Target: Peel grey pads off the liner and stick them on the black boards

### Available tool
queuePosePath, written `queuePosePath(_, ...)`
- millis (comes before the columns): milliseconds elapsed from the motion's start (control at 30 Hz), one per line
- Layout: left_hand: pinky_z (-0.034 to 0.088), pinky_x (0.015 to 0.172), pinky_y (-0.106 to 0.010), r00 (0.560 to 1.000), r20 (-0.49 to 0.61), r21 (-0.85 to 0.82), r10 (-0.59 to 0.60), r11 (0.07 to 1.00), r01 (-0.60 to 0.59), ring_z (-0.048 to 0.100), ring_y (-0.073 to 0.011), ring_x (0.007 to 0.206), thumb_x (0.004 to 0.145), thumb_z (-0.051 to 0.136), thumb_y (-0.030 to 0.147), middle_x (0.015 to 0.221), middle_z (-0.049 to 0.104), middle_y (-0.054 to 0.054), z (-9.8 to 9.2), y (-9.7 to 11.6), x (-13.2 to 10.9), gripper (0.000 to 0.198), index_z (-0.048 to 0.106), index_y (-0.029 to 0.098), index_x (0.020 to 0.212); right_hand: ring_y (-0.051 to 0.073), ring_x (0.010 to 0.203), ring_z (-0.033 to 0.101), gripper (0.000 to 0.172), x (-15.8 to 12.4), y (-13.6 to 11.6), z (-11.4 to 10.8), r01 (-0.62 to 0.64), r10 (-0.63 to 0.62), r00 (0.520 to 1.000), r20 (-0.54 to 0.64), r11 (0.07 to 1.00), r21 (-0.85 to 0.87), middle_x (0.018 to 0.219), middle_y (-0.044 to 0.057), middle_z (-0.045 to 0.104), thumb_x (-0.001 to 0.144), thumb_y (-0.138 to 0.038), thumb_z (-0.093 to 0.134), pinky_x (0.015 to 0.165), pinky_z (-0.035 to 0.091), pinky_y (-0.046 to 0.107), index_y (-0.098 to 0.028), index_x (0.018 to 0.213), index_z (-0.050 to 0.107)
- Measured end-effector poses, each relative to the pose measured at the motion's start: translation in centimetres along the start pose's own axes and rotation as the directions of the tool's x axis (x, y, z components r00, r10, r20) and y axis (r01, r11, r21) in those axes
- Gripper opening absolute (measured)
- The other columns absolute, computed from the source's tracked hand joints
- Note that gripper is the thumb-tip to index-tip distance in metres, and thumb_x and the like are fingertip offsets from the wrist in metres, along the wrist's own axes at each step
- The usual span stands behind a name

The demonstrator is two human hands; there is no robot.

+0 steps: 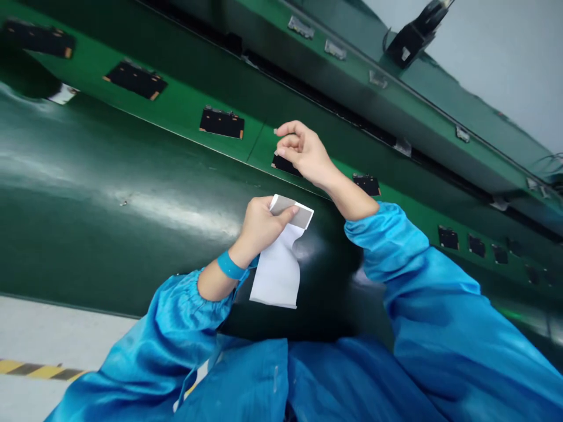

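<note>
My left hand (264, 225) grips a strip of white backing paper (277, 269) just above the bench. The paper's top end is folded over and shows a grey band (301, 217) under my thumb; its lower part hangs in a curve. My right hand (303, 149) is raised over the green line, thumb and middle finger nearly meeting and the index finger held apart. A small pale grey piece (275, 132) sits at the index fingertip, and another small piece (276, 153) is at the thumb tip. Behind that hand lies a black circuit board (285, 166), partly covered.
More black boards (222, 122) lie spaced along the green conveyor strip (250, 138) on both sides. Small metal parts (335, 50) rest on a ledge beyond. A black device (416, 32) stands at the top right. The dark green bench (132, 234) has a small speck on it.
</note>
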State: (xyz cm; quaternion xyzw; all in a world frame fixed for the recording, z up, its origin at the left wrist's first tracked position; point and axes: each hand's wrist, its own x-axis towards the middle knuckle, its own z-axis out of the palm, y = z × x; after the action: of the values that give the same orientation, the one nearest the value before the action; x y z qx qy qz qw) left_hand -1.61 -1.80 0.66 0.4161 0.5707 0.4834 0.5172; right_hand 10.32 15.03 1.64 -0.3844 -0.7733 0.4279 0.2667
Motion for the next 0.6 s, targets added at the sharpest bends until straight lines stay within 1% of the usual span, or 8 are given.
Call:
queuePosePath(67, 0.048, 0.059, -0.028, 1.0, 0.007, -0.007, 0.011, 1.0, -0.011, 0.067, -0.0189, 0.067, 0.077, 0.082, 0.041, 0.074, 0.078, -0.004, 0.0, -0.2, 0.0, 0.025, 0.077, 0.017, 0.073, 0.017, 0.081, 0.065, 0.034, 2.7, 0.2, 0.8, -0.017, 0.016, 0.998, 0.055, 1.0, 0.003, 0.092, 0.0, 0.069, 0.094, -0.034, 0.076, 0.074, 0.054, 0.031, -0.025, 0.118, 0.054)
queuePosePath(133, 0.05, 0.062, -0.028, 0.999, 0.039, -0.005, 0.026, 1.0, -0.026, 0.069, -0.0201, 0.071, 0.079, 0.081, 0.041, 0.076, 0.079, -0.004, 0.1, -0.4, -0.1, 0.025, 0.077, 0.017, 0.074, 0.017, 0.083, 0.067, 0.033, 5.1, -0.1, 2.1, -0.012, 0.015, 0.996, 0.089, 0.999, -0.03, 0.091, 0.0, 0.07, 0.092, -0.027, 0.076, 0.077, 0.055, 0.032, -0.025, 0.117, 0.054)
queuePosePath(233, 0.053, 0.067, -0.03, 0.995, 0.09, 0.014, 0.038, 0.999, -0.039, 0.071, -0.0209, 0.073, 0.082, 0.078, 0.041, 0.076, 0.079, -0.004, 0.4, -0.9, -0.3, 0.025, 0.076, 0.018, 0.073, 0.018, 0.089, 0.07, 0.031, 8.3, -0.9, 4.7, 0.024, -0.01, 0.992, 0.128, 0.993, -0.114, 0.092, 0.0, 0.074, 0.092, -0.017, 0.071, 0.085, 0.057, 0.033, -0.026, 0.117, 0.055)
queuePosePath(333, 0.052, 0.068, -0.029, 0.991, 0.13, 0.045, 0.024, 0.999, -0.03, 0.072, -0.0208, 0.075, 0.083, 0.077, 0.04, 0.076, 0.078, -0.003, 0.5, -1.2, -0.3, 0.023, 0.076, 0.018, 0.075, 0.019, 0.094, 0.072, 0.032, 10.9, -1.7, 7.1, 0.06, -0.022, 0.984, 0.174, 0.975, -0.212, 0.097, 0.001, 0.078, 0.092, -0.014, 0.066, 0.091, 0.057, 0.035, -0.026, 0.12, 0.058)
queuePosePath(400, 0.05, 0.065, -0.028, 0.986, 0.165, 0.076, 0.007, 0.997, -0.02, 0.071, -0.0199, 0.073, 0.083, 0.078, 0.037, 0.074, 0.077, -0.002, 0.4, -1.3, -0.4, 0.021, 0.075, 0.019, 0.074, 0.018, 0.095, 0.073, 0.034, 12.0, -1.9, 8.3, 0.081, -0.027, 0.978, 0.206, 0.963, -0.256, 0.098, 0.001, 0.079, 0.091, -0.012, 0.064, 0.094, 0.057, 0.035, -0.026, 0.122, 0.059)
queuePosePath(467, 0.048, 0.062, -0.027, 0.979, 0.203, 0.102, -0.011, 0.995, -0.01, 0.07, -0.0189, 0.071, 0.083, 0.077, 0.033, 0.072, 0.075, -0.001, 0.3, -1.2, -0.4, 0.019, 0.073, 0.019, 0.071, 0.017, 0.094, 0.073, 0.035, 12.5, -1.7, 9.0, 0.1, -0.035, 0.973, 0.228, 0.955, -0.28, 0.096, 0.001, 0.079, 0.091, -0.009, 0.062, 0.094, 0.056, 0.034, -0.024, 0.122, 0.059)
queuePosePath(600, 0.046, 0.062, -0.027, 0.972, 0.234, 0.121, -0.03, 0.993, 0.001, 0.069, -0.0185, 0.071, 0.083, 0.077, 0.029, 0.07, 0.074, 0.0, 0.2, -0.9, -0.4, 0.019, 0.071, 0.019, 0.067, 0.017, 0.095, 0.075, 0.037, 12.7, -0.9, 9.3, 0.114, -0.043, 0.972, 0.233, 0.946, -0.303, 0.092, 0.0, 0.077, 0.089, -0.007, 0.06, 0.091, 0.056, 0.032, -0.023, 0.123, 0.058)
